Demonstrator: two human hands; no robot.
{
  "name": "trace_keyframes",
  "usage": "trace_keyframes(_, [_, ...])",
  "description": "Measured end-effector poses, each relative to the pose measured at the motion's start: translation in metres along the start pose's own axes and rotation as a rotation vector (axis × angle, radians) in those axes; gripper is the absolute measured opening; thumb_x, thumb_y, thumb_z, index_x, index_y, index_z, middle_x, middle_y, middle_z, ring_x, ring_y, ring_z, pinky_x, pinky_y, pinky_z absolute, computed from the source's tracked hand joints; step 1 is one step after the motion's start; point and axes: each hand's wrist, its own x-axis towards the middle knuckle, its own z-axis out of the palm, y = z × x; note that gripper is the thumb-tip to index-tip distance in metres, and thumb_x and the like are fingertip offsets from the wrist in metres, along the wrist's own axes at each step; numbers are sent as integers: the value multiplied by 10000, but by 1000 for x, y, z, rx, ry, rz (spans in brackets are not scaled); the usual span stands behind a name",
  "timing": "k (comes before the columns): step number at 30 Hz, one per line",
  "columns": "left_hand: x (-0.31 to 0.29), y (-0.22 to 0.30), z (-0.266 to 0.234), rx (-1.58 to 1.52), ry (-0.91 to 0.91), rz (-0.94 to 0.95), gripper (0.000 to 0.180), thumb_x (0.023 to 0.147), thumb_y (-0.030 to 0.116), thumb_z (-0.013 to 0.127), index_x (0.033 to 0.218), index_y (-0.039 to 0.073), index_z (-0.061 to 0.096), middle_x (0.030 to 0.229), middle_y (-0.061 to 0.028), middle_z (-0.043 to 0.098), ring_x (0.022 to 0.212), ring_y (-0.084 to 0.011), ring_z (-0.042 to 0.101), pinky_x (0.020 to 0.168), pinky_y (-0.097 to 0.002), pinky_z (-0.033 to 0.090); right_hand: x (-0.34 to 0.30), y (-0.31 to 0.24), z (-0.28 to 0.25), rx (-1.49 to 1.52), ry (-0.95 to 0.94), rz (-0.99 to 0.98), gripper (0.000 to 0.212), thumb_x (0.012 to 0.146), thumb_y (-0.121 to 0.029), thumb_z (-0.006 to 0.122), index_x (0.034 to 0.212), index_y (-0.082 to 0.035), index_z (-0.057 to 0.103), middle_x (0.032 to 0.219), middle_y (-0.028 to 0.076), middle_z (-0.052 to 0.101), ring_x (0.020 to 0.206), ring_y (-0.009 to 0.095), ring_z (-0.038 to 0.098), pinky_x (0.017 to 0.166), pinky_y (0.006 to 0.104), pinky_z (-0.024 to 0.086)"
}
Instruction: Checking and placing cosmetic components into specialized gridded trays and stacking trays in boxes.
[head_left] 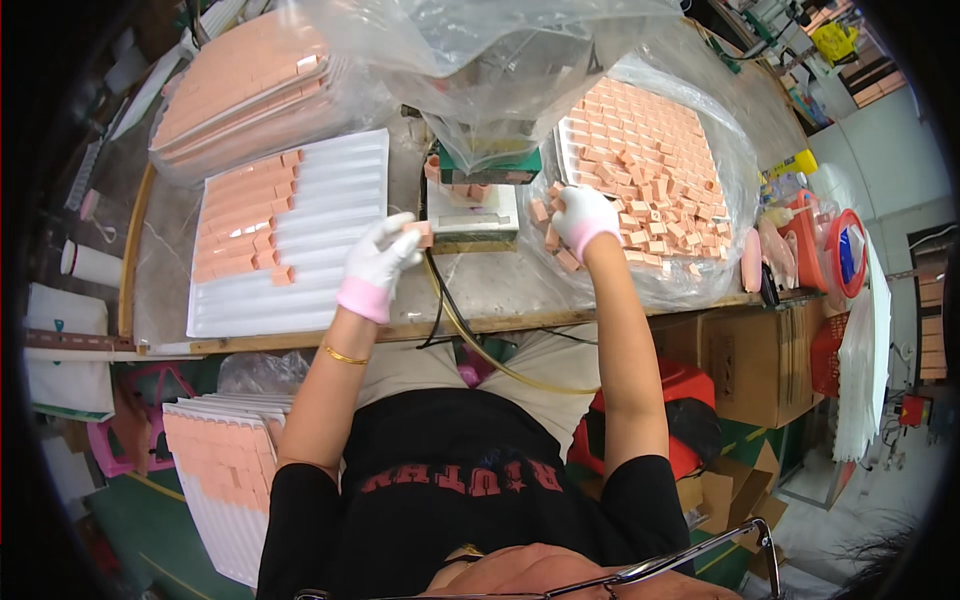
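My left hand [382, 262], in a white glove with a pink cuff, pinches a small peach-coloured block [419, 234] beside a bench machine. That machine has a green head [490, 165] and a white base [468, 214], with several peach pieces between them. On the left lies a white ribbed tray [335, 235] partly filled with rows of peach blocks [238, 222]. My gloved right hand [585, 216] is at the left edge of a heap of loose peach blocks [655, 205]. Its fingers are curled in, and whatever they hold is hidden.
Clear plastic sheeting [480, 70] hangs over the machine. Stacked full trays [245, 90] stand at the back left. A red basket [846, 250] and bottles sit at the right edge. Cables and a yellow hose [480, 352] drop over the table's front edge.
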Motion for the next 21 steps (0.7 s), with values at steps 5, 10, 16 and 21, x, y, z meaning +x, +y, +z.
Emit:
trace_keyframes(5, [13,-8,23,-131,-110,-231,385,870,224,660,1167,3,554,1000,-27,614,771,-112,602,580,-208,474,-56,-48,-37,717,183,-310,207,789,-204,666,918,-44,638,812,142,638,735,289,614,686,372,490])
trace_keyframes(10, [16,5,44,70,-140,-218,319,860,220,673,1073,1,582,880,-30,623,646,-82,568,533,-190,443,-62,-68,-31,394,196,-595,320,742,-106,625,1055,-64,570,888,147,617,861,309,600,754,402,491])
trace_keyframes(16, [13,10,43,251,-147,-133,283,817,188,710,980,-18,605,785,-45,638,575,-53,521,479,-190,419,-67,-77,-24,197,195,-594,340,732,-63,599,1069,-79,557,860,132,606,818,311,597,716,413,483])
trace_keyframes(21, [15,0,38,214,-194,-260,296,843,206,682,1029,-8,598,794,-27,632,602,-56,528,505,-171,404,-69,-67,-19,530,182,-624,360,726,-44,610,1080,-66,553,873,145,608,851,325,595,728,408,483])
